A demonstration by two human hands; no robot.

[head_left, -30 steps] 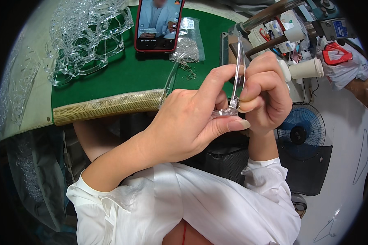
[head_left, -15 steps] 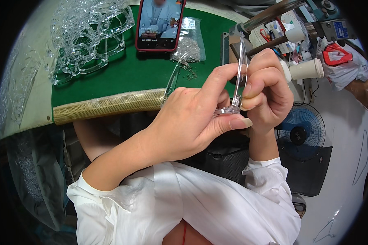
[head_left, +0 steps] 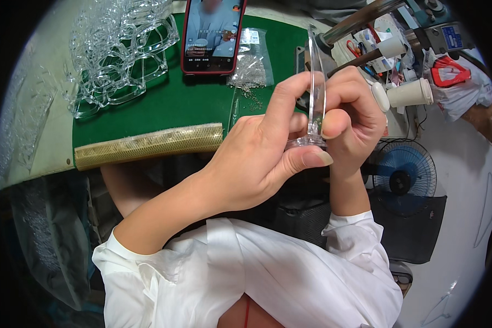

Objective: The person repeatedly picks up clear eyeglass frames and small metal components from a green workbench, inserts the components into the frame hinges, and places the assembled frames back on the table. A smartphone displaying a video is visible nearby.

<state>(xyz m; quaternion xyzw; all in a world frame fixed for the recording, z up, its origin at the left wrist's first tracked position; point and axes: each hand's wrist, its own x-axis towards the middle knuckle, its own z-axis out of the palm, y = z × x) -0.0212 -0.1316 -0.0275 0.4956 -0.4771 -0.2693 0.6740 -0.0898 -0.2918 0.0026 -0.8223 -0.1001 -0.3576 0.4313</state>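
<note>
Green mat (head_left: 164, 109) surrounds the smartphone (head_left: 210, 41). Nearer the wearer than it, the left hand (head_left: 251, 158) pinches a clear eyeglass frame (head_left: 303, 143); the curled right hand (head_left: 352, 117) touches its raised temple (head_left: 316, 104), grip unclear. Temple and front meet; whether fastened is hidden. Unhandled frames (head_left: 117, 60) lie piled left of the smartphone, loose metallic parts (head_left: 248, 91) lower right.

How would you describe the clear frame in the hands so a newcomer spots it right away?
Find the green mat, then look to its near right edge. There, between the left hand and right hand, is the clear frame, its slim arm pointing up the picture. Unlike the similar frames heaped at the mat's upper left, this one is held.
</note>
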